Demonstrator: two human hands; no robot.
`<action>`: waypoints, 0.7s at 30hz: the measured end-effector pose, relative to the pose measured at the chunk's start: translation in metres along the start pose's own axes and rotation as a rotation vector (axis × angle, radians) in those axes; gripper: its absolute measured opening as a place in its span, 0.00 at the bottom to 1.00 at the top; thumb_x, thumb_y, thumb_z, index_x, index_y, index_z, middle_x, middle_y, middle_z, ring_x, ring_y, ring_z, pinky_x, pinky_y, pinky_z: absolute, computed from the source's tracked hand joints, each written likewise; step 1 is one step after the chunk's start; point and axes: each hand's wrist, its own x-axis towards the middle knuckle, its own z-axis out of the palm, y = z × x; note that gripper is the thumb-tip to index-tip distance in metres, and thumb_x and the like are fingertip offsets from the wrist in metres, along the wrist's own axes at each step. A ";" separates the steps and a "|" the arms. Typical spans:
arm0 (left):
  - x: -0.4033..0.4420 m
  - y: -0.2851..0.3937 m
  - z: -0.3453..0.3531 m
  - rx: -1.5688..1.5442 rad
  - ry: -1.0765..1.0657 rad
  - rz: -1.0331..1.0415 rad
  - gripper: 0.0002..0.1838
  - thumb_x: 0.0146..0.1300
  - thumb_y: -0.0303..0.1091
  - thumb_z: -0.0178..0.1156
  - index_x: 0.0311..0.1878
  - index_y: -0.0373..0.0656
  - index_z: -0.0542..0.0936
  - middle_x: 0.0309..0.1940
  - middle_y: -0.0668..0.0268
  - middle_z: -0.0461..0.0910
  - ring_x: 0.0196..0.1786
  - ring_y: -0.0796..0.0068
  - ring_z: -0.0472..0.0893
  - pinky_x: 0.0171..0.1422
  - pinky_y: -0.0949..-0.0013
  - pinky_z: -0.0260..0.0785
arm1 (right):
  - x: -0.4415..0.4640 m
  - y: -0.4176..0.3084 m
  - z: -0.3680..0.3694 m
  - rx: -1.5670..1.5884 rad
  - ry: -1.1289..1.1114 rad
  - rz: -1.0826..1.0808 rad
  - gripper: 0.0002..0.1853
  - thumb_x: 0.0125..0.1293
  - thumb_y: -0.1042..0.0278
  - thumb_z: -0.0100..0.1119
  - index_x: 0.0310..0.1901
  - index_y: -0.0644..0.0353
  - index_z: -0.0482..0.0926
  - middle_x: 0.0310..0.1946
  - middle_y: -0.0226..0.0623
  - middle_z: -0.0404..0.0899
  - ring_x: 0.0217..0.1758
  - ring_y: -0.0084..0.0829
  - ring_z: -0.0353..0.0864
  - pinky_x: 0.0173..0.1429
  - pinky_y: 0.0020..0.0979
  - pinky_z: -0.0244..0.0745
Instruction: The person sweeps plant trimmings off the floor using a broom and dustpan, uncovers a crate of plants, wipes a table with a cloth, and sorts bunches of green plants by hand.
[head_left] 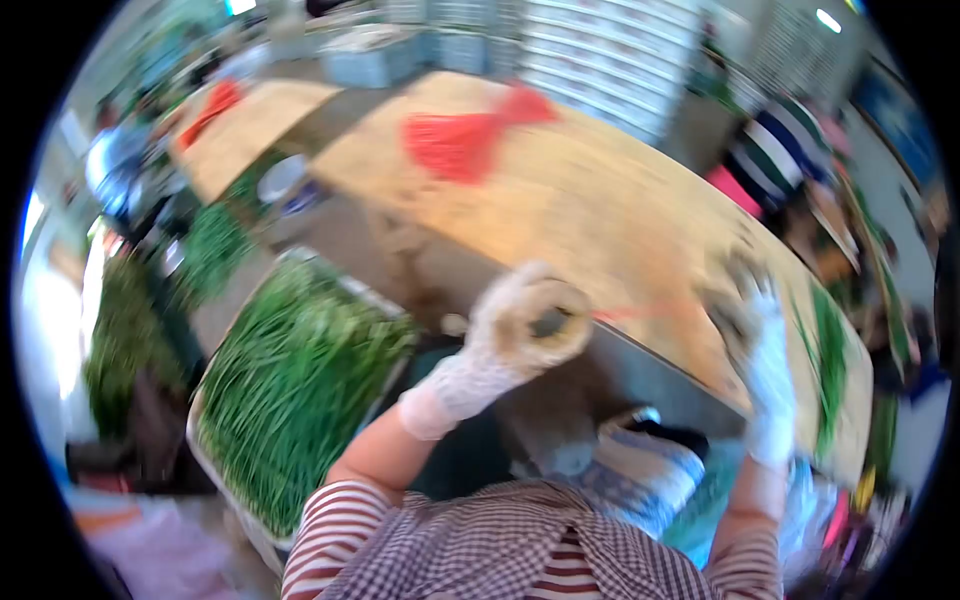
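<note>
My left hand, in a white glove, is closed round what looks like a tan roll with a dark hole, just off the table's near edge. My right hand, also gloved and with darkened fingers, is over the right part of the wooden table. Its fingers look apart, though motion blurs them. A faint red strand crosses the tabletop between my hands. Long green stalks lie to the right of my right hand.
A crate full of green stalks stands at the left. Red strands lie on the far tabletop. A white bucket is beyond the crate. A person in a striped top is at the right; stacked white trays stand behind.
</note>
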 end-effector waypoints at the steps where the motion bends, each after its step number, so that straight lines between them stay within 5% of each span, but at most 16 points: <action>1: 0.000 0.002 0.015 0.146 0.065 0.110 0.09 0.44 0.24 0.65 0.29 0.45 0.77 0.28 0.67 0.75 0.30 0.67 0.75 0.38 0.66 0.68 | -0.007 0.001 -0.004 -0.361 0.072 0.018 0.13 0.53 0.72 0.62 0.41 0.61 0.79 0.44 0.45 0.78 0.52 0.46 0.74 0.53 0.42 0.70; 3: -0.001 0.018 0.035 0.405 0.163 0.280 0.13 0.42 0.24 0.66 0.32 0.49 0.76 0.28 0.71 0.72 0.29 0.69 0.74 0.37 0.65 0.67 | -0.039 0.018 0.010 -0.200 0.203 0.420 0.13 0.55 0.69 0.63 0.43 0.61 0.79 0.44 0.48 0.78 0.51 0.49 0.74 0.57 0.42 0.69; 5: -0.008 0.025 0.073 0.461 0.139 0.430 0.17 0.39 0.23 0.68 0.34 0.49 0.75 0.31 0.69 0.72 0.32 0.67 0.73 0.38 0.64 0.66 | -0.066 0.012 0.008 0.382 -0.053 0.914 0.16 0.59 0.65 0.62 0.48 0.61 0.79 0.45 0.48 0.79 0.52 0.46 0.75 0.59 0.38 0.67; 7: -0.017 0.038 0.112 0.367 0.025 0.395 0.16 0.41 0.28 0.68 0.35 0.52 0.76 0.33 0.69 0.72 0.35 0.67 0.73 0.40 0.64 0.67 | -0.085 0.009 0.028 0.916 -0.252 0.972 0.18 0.62 0.60 0.59 0.50 0.62 0.79 0.43 0.46 0.81 0.49 0.39 0.78 0.57 0.34 0.69; 9: -0.032 0.036 0.145 0.421 -0.177 0.350 0.13 0.46 0.34 0.66 0.38 0.52 0.78 0.36 0.68 0.73 0.37 0.65 0.74 0.43 0.62 0.68 | -0.075 0.001 0.025 1.075 -0.313 0.941 0.20 0.63 0.57 0.56 0.50 0.62 0.80 0.43 0.42 0.82 0.47 0.34 0.79 0.54 0.33 0.70; 13: -0.037 0.052 0.175 0.300 -0.305 0.294 0.15 0.48 0.34 0.65 0.42 0.50 0.78 0.38 0.66 0.75 0.39 0.63 0.75 0.46 0.61 0.69 | -0.093 0.071 0.059 0.802 -0.321 0.885 0.17 0.64 0.60 0.56 0.45 0.66 0.81 0.31 0.38 0.83 0.34 0.26 0.80 0.44 0.30 0.75; 15: -0.043 0.050 0.174 0.281 -0.352 0.293 0.17 0.48 0.33 0.65 0.44 0.49 0.78 0.37 0.66 0.76 0.39 0.64 0.76 0.46 0.61 0.69 | -0.106 0.101 0.061 0.207 -0.215 0.586 0.15 0.64 0.62 0.56 0.45 0.65 0.81 0.27 0.39 0.83 0.30 0.26 0.81 0.41 0.29 0.75; 18: -0.050 0.047 0.170 0.268 -0.333 0.278 0.20 0.46 0.28 0.65 0.46 0.49 0.78 0.38 0.66 0.76 0.39 0.63 0.77 0.48 0.60 0.69 | -0.121 0.148 0.066 0.239 -0.328 0.631 0.15 0.63 0.61 0.57 0.44 0.64 0.81 0.29 0.41 0.83 0.30 0.27 0.81 0.40 0.29 0.75; 21: -0.048 0.044 0.167 0.220 -0.323 0.194 0.18 0.48 0.27 0.65 0.46 0.47 0.78 0.35 0.64 0.77 0.38 0.61 0.78 0.45 0.62 0.70 | -0.120 0.144 0.056 0.495 -0.267 0.936 0.15 0.64 0.57 0.54 0.44 0.57 0.81 0.32 0.36 0.84 0.34 0.37 0.82 0.45 0.37 0.74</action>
